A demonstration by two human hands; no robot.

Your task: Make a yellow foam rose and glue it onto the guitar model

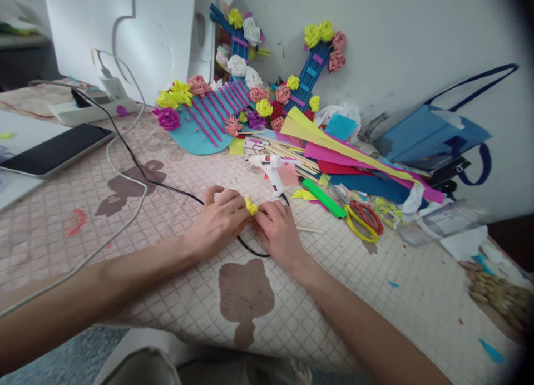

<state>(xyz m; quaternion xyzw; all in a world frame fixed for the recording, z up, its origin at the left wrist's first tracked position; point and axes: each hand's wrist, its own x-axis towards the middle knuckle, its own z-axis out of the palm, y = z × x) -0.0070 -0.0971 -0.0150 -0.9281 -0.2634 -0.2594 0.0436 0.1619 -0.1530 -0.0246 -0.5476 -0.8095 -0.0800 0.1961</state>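
Observation:
A small yellow paper flower (251,206) is pinched between my two hands, low over the table. My left hand (225,215) curls its fingers around the flower's left side. From the right, my right hand (277,229) grips its lower edge with thumb and fingertips; those tips are partly hidden. Just beyond my hands lies a white glue gun (269,171), its black cord running under them. A thin wooden stick (309,229) rests on the cloth beside my right hand.
Scissors (362,221) and a green cutter-like tool (323,197) lie to the right, near coloured paper strips (354,157). Paper-flower guitars (208,118) stand behind. A phone (58,146), power strip (95,109) and loose white cable (142,198) occupy the left. A blue bag (434,132) leans on the wall.

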